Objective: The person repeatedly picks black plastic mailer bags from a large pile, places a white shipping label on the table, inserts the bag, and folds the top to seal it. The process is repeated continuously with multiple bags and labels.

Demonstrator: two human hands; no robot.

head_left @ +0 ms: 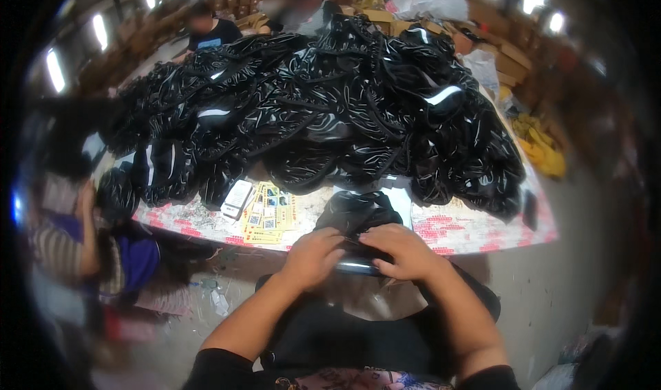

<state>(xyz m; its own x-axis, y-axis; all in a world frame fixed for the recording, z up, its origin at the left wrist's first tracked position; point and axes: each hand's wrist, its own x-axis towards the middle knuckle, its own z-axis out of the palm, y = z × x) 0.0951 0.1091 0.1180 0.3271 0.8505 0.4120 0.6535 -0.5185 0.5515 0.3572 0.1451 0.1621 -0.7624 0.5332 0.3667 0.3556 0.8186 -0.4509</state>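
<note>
A black, gathered fabric piece [358, 211], perhaps an elastic-edged cover, lies bunched at the table's near edge in front of me. My left hand [313, 255] is closed on its near left side, fingers curled inward. On its near right side my right hand [398, 251] grips the fabric too, with the thumb toward me. Just below, between the hands, a dark shiny curved strip [357, 268] shows; I cannot make out what it belongs to. Beyond the hands rises a big heap of similar black pieces [296, 107], some with white strips.
The table [475, 235] has a red-and-white printed covering. A phone-like white device [237, 198] and yellow printed sheets [272, 214] lie left of my hands. A person [58, 245] sits at the left; others are beyond the heap. Cartons [506, 63] and yellow bags [537, 145] stand at the right.
</note>
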